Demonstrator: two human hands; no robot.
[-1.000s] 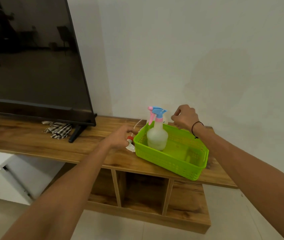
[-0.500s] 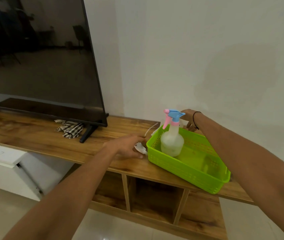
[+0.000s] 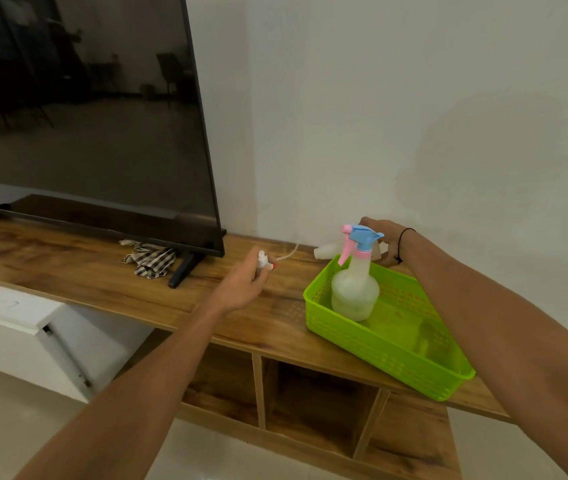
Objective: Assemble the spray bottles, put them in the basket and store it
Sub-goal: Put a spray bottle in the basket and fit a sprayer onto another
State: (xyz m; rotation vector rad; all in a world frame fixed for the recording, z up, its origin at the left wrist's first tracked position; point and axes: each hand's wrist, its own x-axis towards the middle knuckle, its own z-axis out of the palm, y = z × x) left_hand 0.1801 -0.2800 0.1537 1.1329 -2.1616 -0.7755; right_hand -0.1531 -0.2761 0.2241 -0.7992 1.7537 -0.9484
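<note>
Now I am holding the white spray head (image 3: 263, 260) pinched in my left hand (image 3: 241, 287), its tube (image 3: 288, 252) trailing over the table (image 3: 67, 268). My right hand (image 3: 381, 242) is closing its fingers (image 3: 384, 262) around the empty bottle (image 3: 324, 251) lying behind the green basket (image 3: 390, 344), so I can bring the two together. The assembled bottle (image 3: 355, 289) is already standing inside the basket, out of the way.

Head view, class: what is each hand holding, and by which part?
The left hand pinches a white spray head by its body, tube trailing. The right hand grasps the second bottle lying behind the basket, around its body.
</note>
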